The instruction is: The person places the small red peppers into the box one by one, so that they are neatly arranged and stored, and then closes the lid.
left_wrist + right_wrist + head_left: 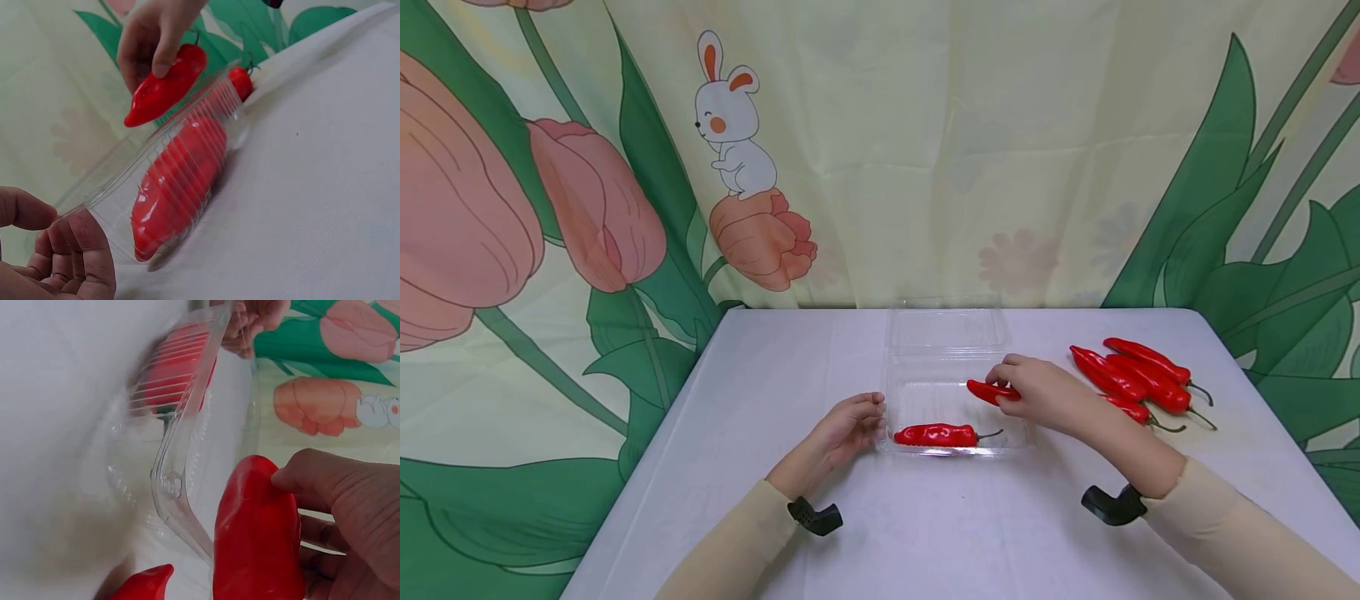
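One red pepper (936, 435) lies along the near side of the clear container (928, 404), stem to the right; the lid (947, 329) stands open at the far side. A second pepper (987, 391), pinched by the right hand (1030, 390), is above the container's right part, not yet set down. The left hand (848, 425) pinches the left rim. Rightward on the white tablecloth (910, 533), apparently four peppers (1150, 379), partly overlapped, are left outside.

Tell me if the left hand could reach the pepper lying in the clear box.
Probably yes: the left hand is at the left rim of the clear box, near the lying pepper, and the lid is open; it would need to clear that rim.
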Demonstrator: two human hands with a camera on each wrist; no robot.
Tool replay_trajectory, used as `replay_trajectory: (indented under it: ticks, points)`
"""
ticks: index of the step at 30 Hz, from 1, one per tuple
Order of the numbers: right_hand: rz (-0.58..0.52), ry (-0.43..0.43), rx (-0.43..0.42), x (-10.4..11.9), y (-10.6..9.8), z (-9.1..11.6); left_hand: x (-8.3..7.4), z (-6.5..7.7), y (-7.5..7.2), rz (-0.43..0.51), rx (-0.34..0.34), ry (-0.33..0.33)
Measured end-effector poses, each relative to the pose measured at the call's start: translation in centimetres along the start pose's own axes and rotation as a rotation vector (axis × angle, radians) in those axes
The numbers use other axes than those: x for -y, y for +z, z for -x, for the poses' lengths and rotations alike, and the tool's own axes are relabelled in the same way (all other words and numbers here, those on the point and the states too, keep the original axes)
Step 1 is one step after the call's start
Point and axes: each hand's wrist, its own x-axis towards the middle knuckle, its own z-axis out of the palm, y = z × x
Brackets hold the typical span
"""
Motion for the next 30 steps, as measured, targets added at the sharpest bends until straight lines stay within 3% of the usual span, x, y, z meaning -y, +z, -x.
replay_trajectory:
  ticks: [30]
  points:
    - [-0.062, -0.074, -0.027, 1.5, 1.4, -1.9, 0.2, -0.1, -0.1, 0.007, -0.015, 0.000]
